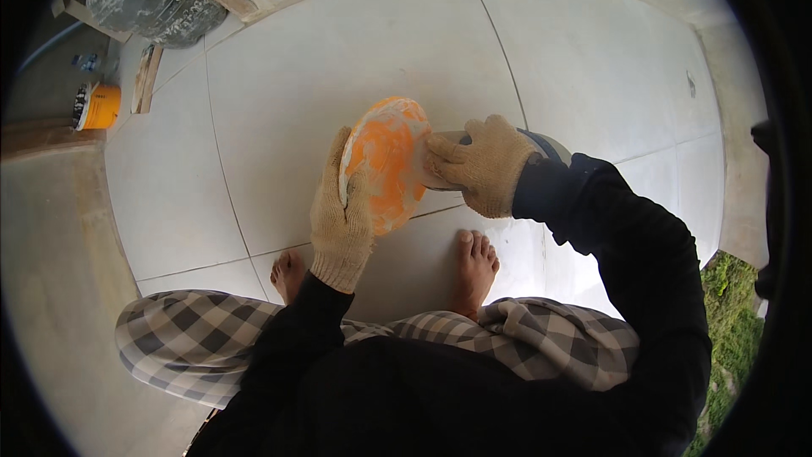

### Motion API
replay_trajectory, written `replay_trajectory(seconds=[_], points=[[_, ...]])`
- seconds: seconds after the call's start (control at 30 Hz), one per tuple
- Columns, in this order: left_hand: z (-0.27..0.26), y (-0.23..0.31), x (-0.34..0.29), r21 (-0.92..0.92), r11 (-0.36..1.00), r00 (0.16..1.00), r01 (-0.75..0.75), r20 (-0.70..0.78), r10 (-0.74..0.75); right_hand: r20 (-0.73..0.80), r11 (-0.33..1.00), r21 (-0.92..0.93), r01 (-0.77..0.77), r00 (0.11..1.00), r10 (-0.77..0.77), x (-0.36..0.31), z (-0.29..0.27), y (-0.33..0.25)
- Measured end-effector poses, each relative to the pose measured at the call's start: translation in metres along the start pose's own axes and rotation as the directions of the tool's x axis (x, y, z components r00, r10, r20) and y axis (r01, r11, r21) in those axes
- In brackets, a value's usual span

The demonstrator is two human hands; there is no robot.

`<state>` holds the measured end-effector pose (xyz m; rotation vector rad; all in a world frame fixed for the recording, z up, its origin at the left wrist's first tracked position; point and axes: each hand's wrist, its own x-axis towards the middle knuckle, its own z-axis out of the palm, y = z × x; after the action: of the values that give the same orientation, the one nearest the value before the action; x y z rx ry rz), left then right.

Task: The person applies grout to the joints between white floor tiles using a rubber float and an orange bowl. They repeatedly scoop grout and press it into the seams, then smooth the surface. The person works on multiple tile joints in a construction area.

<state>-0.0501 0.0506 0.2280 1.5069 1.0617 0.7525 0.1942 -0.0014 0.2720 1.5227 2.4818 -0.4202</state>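
Observation:
An orange, shallow, round plastic dish (391, 151), smeared with whitish paste, is tilted up in the middle of the view. My left hand (342, 216), in a beige knit glove, grips its left edge, with the thumb on the near face and the fingers behind. My right hand (484, 165), gloved alike, closes on a flat greyish scraper (437, 176) whose edge meets the right side of the dish. The fingers hide most of the scraper. Behind my right wrist shows part of a rounded grey object with a dark rim (548, 145); its kind is unclear.
Large pale tiles (279, 110) cover the floor, and my bare feet (475, 267) rest on them. At the upper left are a yellow-orange bucket (101, 107), a wood piece (147, 79) and a paste-stained dark sack (152, 0). Grass (729, 330) lies beyond the right edge.

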Motion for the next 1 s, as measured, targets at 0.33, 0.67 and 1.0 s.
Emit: replay_trajectory(seconds=[0.33, 0.67, 1.0], points=[[0.004, 0.003, -0.002, 0.097, 0.993, 0.997, -0.074, -0.012, 0.076, -0.122, 0.969, -0.218, -0.112, 0.989, 0.087, 0.004, -0.006, -0.015], [0.006, 0.008, -0.004, 0.187, 0.973, 0.991, -0.136, 0.015, 0.135, -0.232, 0.973, -0.226, -0.056, 0.973, 0.002, 0.008, -0.011, -0.021], [0.006, 0.008, -0.002, 0.205, 0.951, 0.973, -0.230, 0.010, 0.233, -0.149, 0.989, -0.144, -0.046, 0.989, 0.024, 0.006, -0.011, -0.026]])
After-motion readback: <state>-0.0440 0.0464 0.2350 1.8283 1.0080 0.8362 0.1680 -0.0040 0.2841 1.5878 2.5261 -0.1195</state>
